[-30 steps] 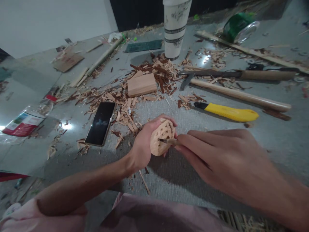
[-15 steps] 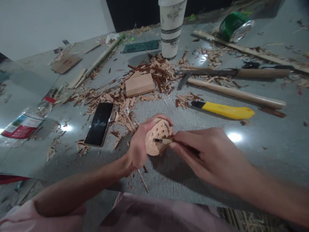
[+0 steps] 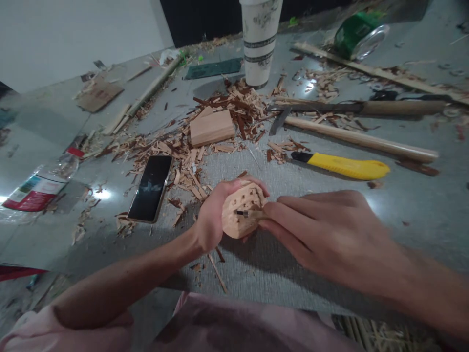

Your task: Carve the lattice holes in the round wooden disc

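My left hand (image 3: 214, 210) is closed around a pale, rounded wood piece (image 3: 234, 226) whose upper face is pitted with several small gouged holes. Between the thumb and fingers of my right hand (image 3: 311, 222) is a slim wood-carving chisel (image 3: 254, 215) with a light handle. Its short metal tip rests against the pitted face, pointing left. Part of the handle is hidden inside my right hand. Fingers of my left hand wrap the far edge of the wood.
Wood shavings (image 3: 238, 105) heap around a wood block (image 3: 212, 128). A phone (image 3: 151, 188) and plastic bottle (image 3: 40, 186) lie left. To the right are a yellow utility knife (image 3: 344, 166), a wooden-handled tool (image 3: 366, 137) and a green can (image 3: 355, 36). A paper cup (image 3: 259, 44) stands behind.
The wood piece has turned slightly in my left hand, showing more of its pitted face. My right hand has shifted slightly right, with the chisel tip still at the wood.
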